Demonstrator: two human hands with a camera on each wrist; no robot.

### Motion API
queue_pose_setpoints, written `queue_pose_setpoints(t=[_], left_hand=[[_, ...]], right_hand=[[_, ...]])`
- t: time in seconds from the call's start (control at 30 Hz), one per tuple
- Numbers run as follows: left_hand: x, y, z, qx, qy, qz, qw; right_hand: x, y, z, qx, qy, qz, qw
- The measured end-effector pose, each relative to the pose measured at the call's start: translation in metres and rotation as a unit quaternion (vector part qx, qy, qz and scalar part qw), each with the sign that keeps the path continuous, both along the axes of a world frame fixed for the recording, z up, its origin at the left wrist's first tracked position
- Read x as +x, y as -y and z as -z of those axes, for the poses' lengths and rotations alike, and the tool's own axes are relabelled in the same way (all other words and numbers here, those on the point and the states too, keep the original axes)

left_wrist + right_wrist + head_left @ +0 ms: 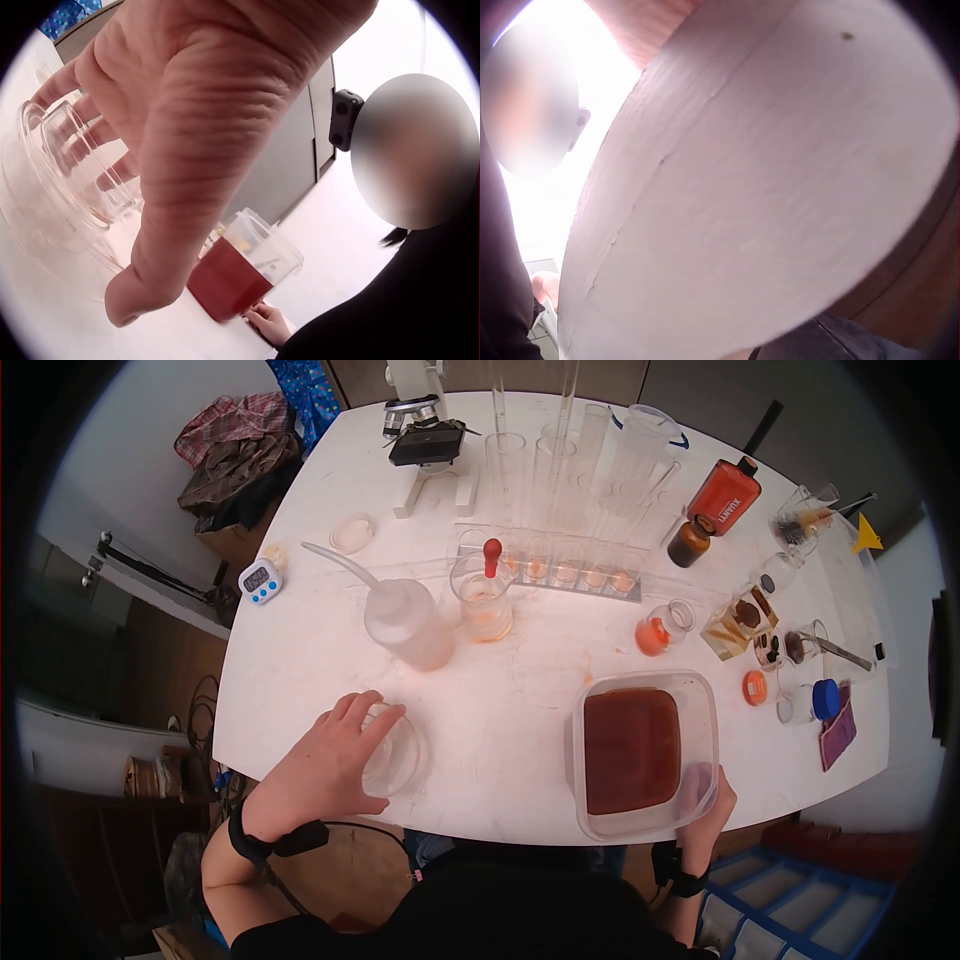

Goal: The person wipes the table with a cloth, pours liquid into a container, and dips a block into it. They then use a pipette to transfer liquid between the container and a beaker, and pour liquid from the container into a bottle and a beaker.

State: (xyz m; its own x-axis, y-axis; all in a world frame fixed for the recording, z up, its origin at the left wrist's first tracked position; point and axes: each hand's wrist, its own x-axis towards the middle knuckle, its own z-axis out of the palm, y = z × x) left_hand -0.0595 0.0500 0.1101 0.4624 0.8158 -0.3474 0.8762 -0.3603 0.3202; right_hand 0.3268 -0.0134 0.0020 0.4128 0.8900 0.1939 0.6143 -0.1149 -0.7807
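At the front left of the table, my left hand (335,755) reaches round a clear glass dish (403,760). In the left wrist view its fingers (90,127) extend behind the glass, while the thumb stands apart from it. My right hand (712,810) is at the right side of a clear plastic tub (700,710) holding dark red-brown liquid (630,750). Through the tub's wall, part of that hand shows. The left wrist view has the right fingers at the tub's lower corner. In the right wrist view the white table edge hides most of this hand.
Behind the left hand stand a wash bottle (408,625) and a beaker (485,605) with a red-bulbed dropper (492,555). A rack of small cups (567,570), an orange-filled flask (655,635), a timer (262,582) and a microscope (428,445) surround them.
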Motion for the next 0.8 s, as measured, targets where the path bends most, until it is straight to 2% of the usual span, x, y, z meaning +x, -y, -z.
queue_pose_setpoints(t=[0.07, 0.17, 0.3, 0.4, 0.5, 0.6, 0.67, 0.73, 0.8], left_hand=[[-0.022, 0.003, 0.000, 0.001, -0.007, -0.034, 0.999], [-0.052, -0.007, 0.002, 0.034, -0.021, -0.100, 0.994], [-0.082, -0.043, 0.018, 0.075, -0.010, -0.112, 0.991], [-0.086, -0.080, 0.025, 0.063, 0.032, -0.116, 0.991], [-0.082, -0.117, 0.038, 0.126, 0.046, -0.049, 0.990], [-0.063, -0.150, 0.033, 0.100, 0.090, -0.021, 0.991], [-0.056, -0.168, 0.041, 0.104, 0.094, -0.001, 0.990], [-0.047, -0.186, 0.046, 0.123, 0.065, 0.054, 0.989], [-0.039, -0.192, 0.045, 0.113, 0.072, 0.063, 0.989]], right_hand=[[-0.002, 0.000, 0.001, -0.012, -0.014, -0.001, 1.000], [0.003, -0.001, 0.008, 0.010, 0.090, 0.009, 0.996], [0.001, -0.003, 0.008, -0.007, 0.109, 0.037, 0.993], [0.000, -0.004, 0.005, -0.032, 0.123, 0.049, 0.991], [-0.003, -0.007, 0.004, -0.013, 0.133, 0.044, 0.990], [-0.004, -0.007, 0.002, -0.001, 0.181, 0.030, 0.983], [-0.006, -0.007, -0.001, -0.003, 0.174, 0.043, 0.984], [-0.009, -0.007, -0.001, -0.004, 0.167, 0.064, 0.984], [-0.007, -0.007, 0.000, -0.023, 0.148, 0.066, 0.986]])
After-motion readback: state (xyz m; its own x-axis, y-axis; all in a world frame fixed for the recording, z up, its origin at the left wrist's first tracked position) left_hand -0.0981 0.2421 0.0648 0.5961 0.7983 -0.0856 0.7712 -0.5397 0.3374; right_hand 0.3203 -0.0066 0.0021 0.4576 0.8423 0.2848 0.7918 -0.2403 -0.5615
